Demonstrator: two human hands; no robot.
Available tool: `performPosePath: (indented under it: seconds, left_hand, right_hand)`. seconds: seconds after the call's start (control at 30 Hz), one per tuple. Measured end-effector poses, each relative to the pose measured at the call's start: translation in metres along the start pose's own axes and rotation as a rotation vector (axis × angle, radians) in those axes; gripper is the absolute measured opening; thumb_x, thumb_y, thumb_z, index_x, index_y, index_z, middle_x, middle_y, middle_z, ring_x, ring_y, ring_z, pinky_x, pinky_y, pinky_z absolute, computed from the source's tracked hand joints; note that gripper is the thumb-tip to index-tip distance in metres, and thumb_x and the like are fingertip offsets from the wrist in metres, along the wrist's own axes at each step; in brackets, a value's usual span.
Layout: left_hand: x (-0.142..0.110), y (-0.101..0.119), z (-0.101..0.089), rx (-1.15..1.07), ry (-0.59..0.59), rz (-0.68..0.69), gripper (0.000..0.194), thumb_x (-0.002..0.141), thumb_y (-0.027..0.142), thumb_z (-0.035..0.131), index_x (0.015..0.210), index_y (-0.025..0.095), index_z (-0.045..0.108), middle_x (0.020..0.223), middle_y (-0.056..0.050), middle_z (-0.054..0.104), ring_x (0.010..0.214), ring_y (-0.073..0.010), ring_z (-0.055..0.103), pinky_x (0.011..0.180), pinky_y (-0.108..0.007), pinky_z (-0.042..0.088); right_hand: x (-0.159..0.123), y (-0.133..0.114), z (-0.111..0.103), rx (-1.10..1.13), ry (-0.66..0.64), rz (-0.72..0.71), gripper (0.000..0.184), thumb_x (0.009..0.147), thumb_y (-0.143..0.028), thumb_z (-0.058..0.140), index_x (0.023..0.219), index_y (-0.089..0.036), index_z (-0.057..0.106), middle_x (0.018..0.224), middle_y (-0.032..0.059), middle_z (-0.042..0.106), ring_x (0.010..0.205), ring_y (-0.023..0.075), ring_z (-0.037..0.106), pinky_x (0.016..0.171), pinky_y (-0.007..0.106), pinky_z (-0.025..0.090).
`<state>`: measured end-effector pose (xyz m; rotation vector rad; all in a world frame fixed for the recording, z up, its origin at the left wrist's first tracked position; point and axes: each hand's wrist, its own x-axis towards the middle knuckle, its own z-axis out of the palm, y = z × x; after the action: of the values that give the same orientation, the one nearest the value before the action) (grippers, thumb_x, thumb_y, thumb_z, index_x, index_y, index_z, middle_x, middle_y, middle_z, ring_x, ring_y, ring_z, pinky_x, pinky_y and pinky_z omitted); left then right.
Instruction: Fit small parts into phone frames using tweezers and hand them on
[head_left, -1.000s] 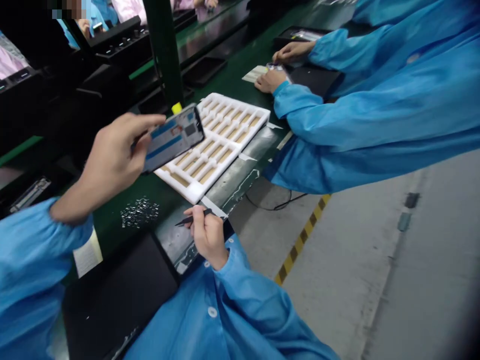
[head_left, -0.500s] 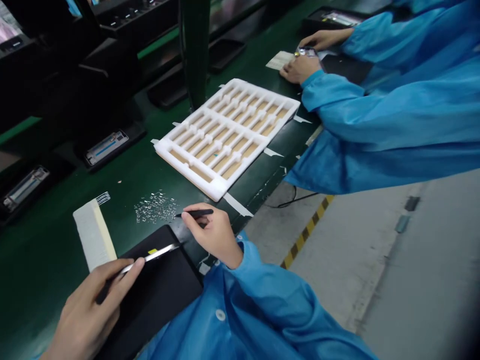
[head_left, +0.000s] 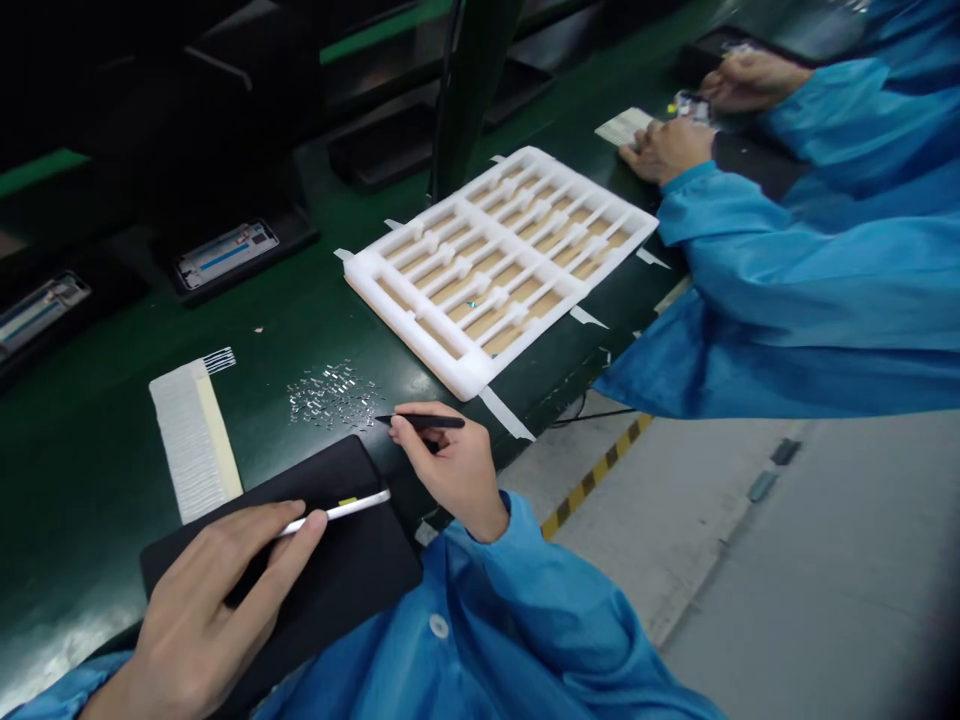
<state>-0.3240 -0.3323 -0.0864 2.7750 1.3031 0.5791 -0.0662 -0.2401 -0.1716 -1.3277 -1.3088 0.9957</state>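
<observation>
My left hand (head_left: 225, 590) grips a thin, pale phone frame (head_left: 349, 508) by its edges, tilted nearly edge-on above a black mat (head_left: 337, 570). A bit of yellow shows on its far side. In my right hand (head_left: 457, 465) is a pair of black tweezers (head_left: 424, 421), pinched between thumb and fingers. The tips point left, at the right edge of a scatter of tiny shiny metal pieces (head_left: 334, 396) on the green table. Whether the tips hold a piece is too small to tell.
Left of the mat lies a card of pale strips (head_left: 191, 435). A white foam tray with slots (head_left: 472, 378) is taped down beyond my right hand. Phone frames in black trays (head_left: 229, 258) line the back. A co-worker's hands (head_left: 679, 148) work at the far right.
My head view has shifted, so the table sits differently in the picture. The phone frame has tilted more edge-on in my left hand. My right hand keeps the tweezers beside the metal pieces.
</observation>
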Motion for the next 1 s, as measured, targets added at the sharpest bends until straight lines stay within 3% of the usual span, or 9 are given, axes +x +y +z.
performPosePath:
  seconds: [0.3, 0.4, 0.47, 0.57, 0.63, 0.7, 0.83, 1.0]
  left_hand:
    - [0.006, -0.003, -0.001, -0.011, 0.047, 0.008, 0.056, 0.1, 0.001, 0.053, 0.152, 0.021, 0.059, 0.126, -0.01, 0.072, 0.114, -0.021, 0.072, 0.096, -0.03, 0.055]
    - [0.009, -0.007, -0.007, -0.052, 0.045, -0.063, 0.059, 0.101, 0.002, 0.053, 0.154, 0.027, 0.056, 0.129, -0.008, 0.07, 0.115, -0.0185, 0.07, 0.098, -0.028, 0.054]
    - [0.015, -0.01, -0.009, -0.128, -0.004, -0.173, 0.054, 0.103, 0.008, 0.054, 0.152, 0.031, 0.058, 0.132, -0.005, 0.069, 0.115, -0.0164, 0.069, 0.097, -0.026, 0.054]
    - [0.034, -0.018, -0.004, -0.358, -0.205, -0.353, 0.039, 0.108, 0.023, 0.053, 0.142, 0.037, 0.066, 0.127, -0.001, 0.072, 0.108, -0.0143, 0.071, 0.089, -0.023, 0.056]
    - [0.046, -0.023, 0.005, -0.519, -0.342, -0.449, 0.033, 0.109, 0.031, 0.052, 0.135, 0.036, 0.072, 0.122, 0.0, 0.075, 0.104, -0.0151, 0.073, 0.086, -0.024, 0.057]
    - [0.054, -0.028, 0.014, -0.617, -0.395, -0.517, 0.032, 0.108, 0.036, 0.052, 0.13, 0.033, 0.075, 0.119, -0.002, 0.077, 0.104, -0.0175, 0.074, 0.088, -0.027, 0.058]
    - [0.055, -0.029, 0.024, -0.669, -0.368, -0.557, 0.031, 0.106, 0.037, 0.054, 0.123, 0.028, 0.078, 0.118, -0.004, 0.077, 0.104, -0.02, 0.074, 0.086, -0.03, 0.059]
    - [0.051, -0.026, 0.024, -0.669, -0.334, -0.545, 0.029, 0.105, 0.032, 0.055, 0.121, 0.028, 0.079, 0.112, -0.004, 0.078, 0.1, -0.0189, 0.074, 0.084, -0.029, 0.058]
  right_hand:
    - [0.007, -0.012, -0.015, 0.271, -0.095, 0.041, 0.027, 0.092, -0.044, 0.08, 0.101, -0.018, 0.079, 0.082, 0.0069, 0.083, 0.074, 0.0213, 0.082, 0.074, 0.032, 0.071]
    - [0.006, -0.025, -0.027, 0.313, -0.073, 0.019, 0.022, 0.092, -0.04, 0.081, 0.099, -0.019, 0.08, 0.082, 0.0057, 0.083, 0.072, 0.0203, 0.082, 0.072, 0.032, 0.072]
    - [0.003, -0.036, -0.034, 0.337, -0.065, -0.009, 0.016, 0.093, -0.036, 0.082, 0.098, -0.02, 0.08, 0.084, 0.0052, 0.083, 0.072, 0.0195, 0.082, 0.071, 0.03, 0.072]
    - [-0.005, -0.049, -0.038, 0.357, -0.112, -0.052, 0.009, 0.094, -0.029, 0.08, 0.097, -0.02, 0.081, 0.086, 0.0047, 0.082, 0.07, 0.0179, 0.081, 0.068, 0.027, 0.071]
    - [-0.011, -0.054, -0.037, 0.343, -0.203, -0.063, 0.007, 0.095, -0.025, 0.078, 0.097, -0.02, 0.081, 0.089, 0.0056, 0.081, 0.07, 0.0172, 0.08, 0.067, 0.027, 0.07]
    - [-0.015, -0.055, -0.032, 0.306, -0.288, -0.061, 0.006, 0.094, -0.023, 0.077, 0.097, -0.019, 0.081, 0.093, 0.0072, 0.081, 0.074, 0.0178, 0.08, 0.068, 0.027, 0.07]
    - [-0.018, -0.049, -0.019, 0.197, -0.387, -0.048, 0.008, 0.092, -0.021, 0.076, 0.096, -0.02, 0.083, 0.094, 0.0082, 0.081, 0.079, 0.02, 0.08, 0.069, 0.029, 0.069]
    - [-0.018, -0.045, -0.01, 0.113, -0.4, -0.075, 0.008, 0.091, -0.022, 0.076, 0.095, -0.02, 0.082, 0.093, 0.0072, 0.081, 0.079, 0.0205, 0.08, 0.068, 0.029, 0.067]
